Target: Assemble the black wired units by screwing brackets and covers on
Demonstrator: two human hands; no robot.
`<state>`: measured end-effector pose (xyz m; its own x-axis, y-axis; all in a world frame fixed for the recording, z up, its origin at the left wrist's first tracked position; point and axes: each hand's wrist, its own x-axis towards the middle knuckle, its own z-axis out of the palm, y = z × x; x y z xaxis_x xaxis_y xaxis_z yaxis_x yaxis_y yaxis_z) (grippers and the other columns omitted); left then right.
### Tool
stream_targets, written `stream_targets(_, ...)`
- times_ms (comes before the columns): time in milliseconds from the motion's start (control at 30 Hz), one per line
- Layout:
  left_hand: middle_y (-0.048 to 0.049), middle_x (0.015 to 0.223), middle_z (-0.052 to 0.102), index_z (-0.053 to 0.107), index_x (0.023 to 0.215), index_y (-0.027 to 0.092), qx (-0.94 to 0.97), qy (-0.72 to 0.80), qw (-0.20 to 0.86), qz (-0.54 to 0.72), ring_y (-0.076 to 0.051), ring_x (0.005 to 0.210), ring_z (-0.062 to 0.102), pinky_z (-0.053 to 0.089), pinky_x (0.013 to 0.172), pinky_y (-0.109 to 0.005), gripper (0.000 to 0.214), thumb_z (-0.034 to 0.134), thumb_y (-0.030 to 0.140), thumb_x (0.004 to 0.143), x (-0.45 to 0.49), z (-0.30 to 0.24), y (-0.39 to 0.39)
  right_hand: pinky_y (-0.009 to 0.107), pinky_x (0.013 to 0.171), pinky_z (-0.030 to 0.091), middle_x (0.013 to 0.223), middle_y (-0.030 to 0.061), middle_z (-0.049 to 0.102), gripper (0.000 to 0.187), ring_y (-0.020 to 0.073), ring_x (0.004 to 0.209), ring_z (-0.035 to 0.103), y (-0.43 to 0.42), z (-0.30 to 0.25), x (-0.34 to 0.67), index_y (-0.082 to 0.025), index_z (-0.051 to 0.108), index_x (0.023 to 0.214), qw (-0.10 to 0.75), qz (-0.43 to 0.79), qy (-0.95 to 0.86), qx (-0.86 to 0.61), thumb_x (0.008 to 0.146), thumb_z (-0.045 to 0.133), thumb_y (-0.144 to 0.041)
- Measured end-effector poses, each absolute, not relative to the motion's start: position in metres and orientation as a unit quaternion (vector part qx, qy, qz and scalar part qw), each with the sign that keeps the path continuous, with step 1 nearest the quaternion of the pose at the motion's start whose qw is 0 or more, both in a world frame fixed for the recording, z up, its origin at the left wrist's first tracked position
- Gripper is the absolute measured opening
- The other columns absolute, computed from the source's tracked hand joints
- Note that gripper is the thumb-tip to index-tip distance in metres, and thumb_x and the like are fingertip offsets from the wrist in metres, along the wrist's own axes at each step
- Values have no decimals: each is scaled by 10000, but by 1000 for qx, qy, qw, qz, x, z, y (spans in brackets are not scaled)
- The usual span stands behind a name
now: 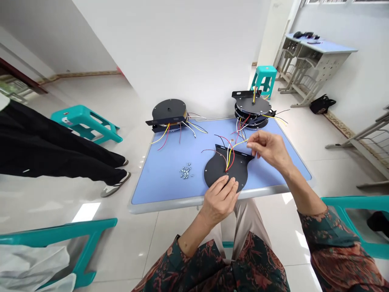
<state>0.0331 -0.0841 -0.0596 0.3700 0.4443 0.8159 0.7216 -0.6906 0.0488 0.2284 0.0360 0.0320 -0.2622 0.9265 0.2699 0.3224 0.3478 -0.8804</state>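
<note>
The left hand (219, 199) lies flat across the lower edge of a flat black metal plate (217, 172), its grip unclear. The plate's straight bracket (234, 151) points toward the right hand (269, 149), nearer, whose fingertips pinch a thin yellow wire (240, 142).

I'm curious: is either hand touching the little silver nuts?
No, the silver nuts lie in a pile on the blue table, apart from the left hand and right hand.
</note>
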Motion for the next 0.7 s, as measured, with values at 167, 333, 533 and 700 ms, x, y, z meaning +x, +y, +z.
stream_targets(167,-145,1078,770,714,1141,100,-810,-352,165,-439,-258,1030,715,627,939,-429,277,679,153,871,34,-63,-84,255,539,447,593,-22,626,163,123,521,565,-27,16,234,-190,684,818,344,283,-785,-431,900,657,-328)
stream_targets(333,-155,1098,763,721,1146,108,-812,-356,158,-435,-262,1048,708,620,946,-442,271,644,162,892,35,-66,-83,267,588,469,705,24,694,203,146,593,601,-48,4,236,-204,673,814,318,188,-838,-403,957,573,-307)
stream_targets(533,-165,1116,758,727,1120,83,-811,-360,161,-433,-260,1046,703,613,960,-436,251,630,178,909,35,-66,-84,270,683,510,861,71,726,188,166,739,669,-49,-1,231,-198,658,953,233,86,-900,-358,993,474,-190)
stream_targets(700,-167,1126,756,716,1168,92,-812,-361,155,-432,-259,1076,696,606,974,-446,282,598,188,931,35,-69,-83,288,703,498,894,82,706,202,194,822,648,-54,-2,233,-209,627,997,189,3,-932,-310,999,439,-137)
